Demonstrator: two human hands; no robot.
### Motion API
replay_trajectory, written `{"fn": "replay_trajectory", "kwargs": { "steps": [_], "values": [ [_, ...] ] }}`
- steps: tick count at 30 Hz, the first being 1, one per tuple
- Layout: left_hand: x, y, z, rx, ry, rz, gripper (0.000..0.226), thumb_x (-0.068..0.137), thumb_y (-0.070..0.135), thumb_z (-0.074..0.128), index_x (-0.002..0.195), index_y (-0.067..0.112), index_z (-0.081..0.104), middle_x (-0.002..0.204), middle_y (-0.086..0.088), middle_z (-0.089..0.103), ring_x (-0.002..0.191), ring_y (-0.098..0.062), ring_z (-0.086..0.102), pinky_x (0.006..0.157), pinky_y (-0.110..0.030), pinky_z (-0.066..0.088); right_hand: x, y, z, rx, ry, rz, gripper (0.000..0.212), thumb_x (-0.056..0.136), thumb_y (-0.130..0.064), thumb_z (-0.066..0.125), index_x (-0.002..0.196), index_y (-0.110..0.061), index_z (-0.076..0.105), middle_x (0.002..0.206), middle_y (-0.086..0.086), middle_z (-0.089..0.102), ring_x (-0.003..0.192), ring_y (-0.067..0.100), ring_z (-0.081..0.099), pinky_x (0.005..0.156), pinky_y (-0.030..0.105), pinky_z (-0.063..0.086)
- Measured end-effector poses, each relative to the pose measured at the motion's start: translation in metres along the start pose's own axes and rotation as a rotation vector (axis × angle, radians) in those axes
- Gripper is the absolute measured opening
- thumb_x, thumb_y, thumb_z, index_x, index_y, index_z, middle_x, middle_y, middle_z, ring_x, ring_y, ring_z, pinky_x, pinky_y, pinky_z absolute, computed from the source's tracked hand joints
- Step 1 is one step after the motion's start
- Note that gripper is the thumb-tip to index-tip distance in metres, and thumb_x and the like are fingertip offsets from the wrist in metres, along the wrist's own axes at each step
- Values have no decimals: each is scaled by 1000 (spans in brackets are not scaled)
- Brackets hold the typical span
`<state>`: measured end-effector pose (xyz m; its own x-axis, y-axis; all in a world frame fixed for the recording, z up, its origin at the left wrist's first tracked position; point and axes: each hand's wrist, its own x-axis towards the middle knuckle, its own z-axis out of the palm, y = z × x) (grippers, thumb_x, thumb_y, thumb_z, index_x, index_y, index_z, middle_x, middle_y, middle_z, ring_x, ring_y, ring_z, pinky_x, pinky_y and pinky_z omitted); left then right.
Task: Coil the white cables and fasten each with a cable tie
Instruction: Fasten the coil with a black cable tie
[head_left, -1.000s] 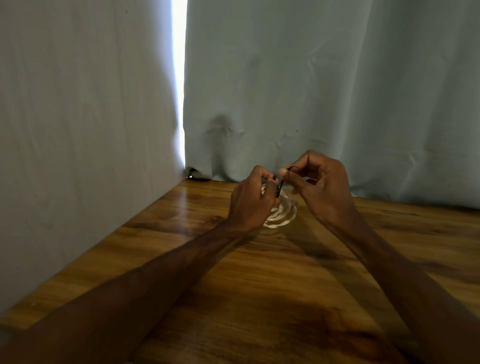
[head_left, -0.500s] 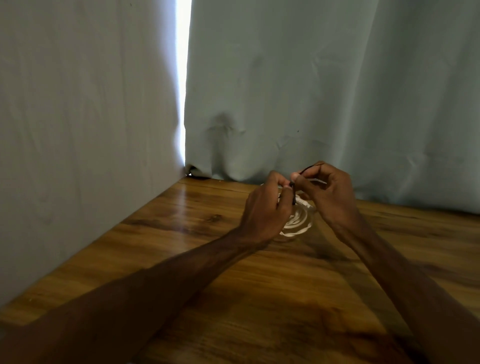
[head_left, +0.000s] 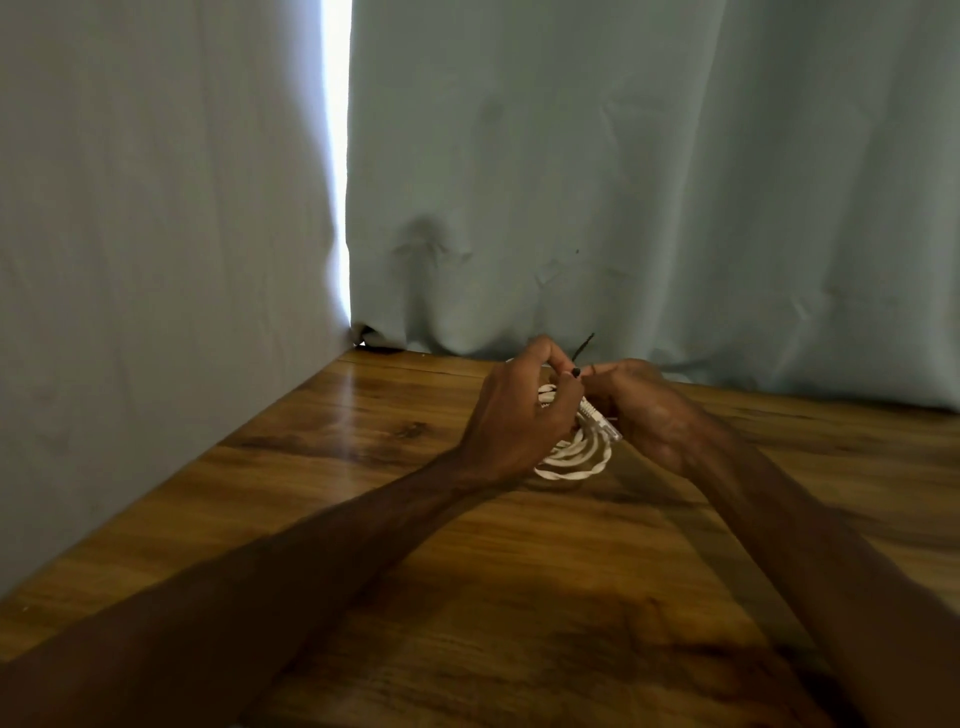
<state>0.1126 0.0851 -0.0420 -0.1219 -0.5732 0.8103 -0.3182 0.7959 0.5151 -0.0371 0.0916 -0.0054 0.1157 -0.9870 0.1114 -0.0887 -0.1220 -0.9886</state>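
Got the coiled white cable (head_left: 571, 461) sitting between my two hands, just above the wooden bench (head_left: 363, 467). My left hand (head_left: 519, 415) is curled round the coil's left side, loops hanging out below it. My right hand (head_left: 649, 415) pinches the black cable tie (head_left: 583, 345) at the top of the coil, tail poking up toward the curtain (head_left: 623, 182). The clear plug (head_left: 605, 428) sticks out between my hands.

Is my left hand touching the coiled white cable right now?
Touching. Head view: the left hand curls its fingers round the coiled white cable; the right hand pinches the black cable tie.
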Motion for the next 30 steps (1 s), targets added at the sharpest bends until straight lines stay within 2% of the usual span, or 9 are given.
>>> {"fn": "replay_trajectory", "kwargs": {
  "steps": [6,11,14,17,20,23,25,27,30],
  "values": [
    [6,-6,3,-64,64,-92,11,84,22,62,78,12,62,66,-4,66,57,-17,63,53,-34,50,2,3,-2,-41,-27,-12,26,92,-10,67,108,9,73,96,23,74,80,26,69,71,34,54],
    [9,-10,4,-96,127,-135,20,83,25,60,73,8,64,66,-5,67,63,-22,65,61,-42,54,0,6,3,-135,-64,-68,23,96,-18,66,101,1,78,88,15,78,75,20,74,67,27,59],
    [14,-17,1,-125,174,-190,23,83,29,58,69,11,63,66,0,70,70,-19,71,67,-40,57,3,10,2,-450,15,-162,29,97,-24,66,89,0,79,83,20,76,71,21,68,62,27,53],
    [16,-20,-4,-137,231,-248,26,84,26,59,61,15,55,54,10,59,57,-3,62,58,-28,48,9,15,4,-847,212,-424,43,101,-38,60,75,-8,78,66,14,71,58,20,64,57,36,49],
    [20,-25,-9,-110,302,-316,27,80,32,55,56,21,50,50,9,48,53,-10,49,55,-35,43,-3,2,18,-611,377,-711,34,102,-34,61,76,-17,76,61,-5,68,55,12,63,55,32,50],
    [22,-32,-15,-124,347,-367,30,81,30,58,55,18,50,50,5,49,54,-14,48,55,-45,48,-22,-11,36,-421,205,-873,28,100,-21,65,77,-11,76,56,-9,63,46,9,55,46,25,41],
    [23,-33,-18,-132,355,-390,30,83,26,59,55,18,50,50,6,49,53,-14,48,54,-42,45,-25,-7,46,-584,109,-851,26,99,-19,65,77,-13,79,52,-7,63,41,12,51,43,30,39],
    [24,-33,-21,-123,373,-394,33,85,23,59,54,21,47,48,11,46,51,-10,45,54,-34,40,-18,1,51,-820,130,-772,23,96,-19,64,79,-17,80,50,-6,61,40,11,51,46,29,38],
    [26,-34,-22,-55,392,-363,32,86,24,58,56,20,47,50,9,45,51,-7,42,54,-28,36,-15,3,52,-891,153,-592,23,94,-12,59,94,-15,81,59,-3,72,45,3,59,54,25,50]
  ]
}}
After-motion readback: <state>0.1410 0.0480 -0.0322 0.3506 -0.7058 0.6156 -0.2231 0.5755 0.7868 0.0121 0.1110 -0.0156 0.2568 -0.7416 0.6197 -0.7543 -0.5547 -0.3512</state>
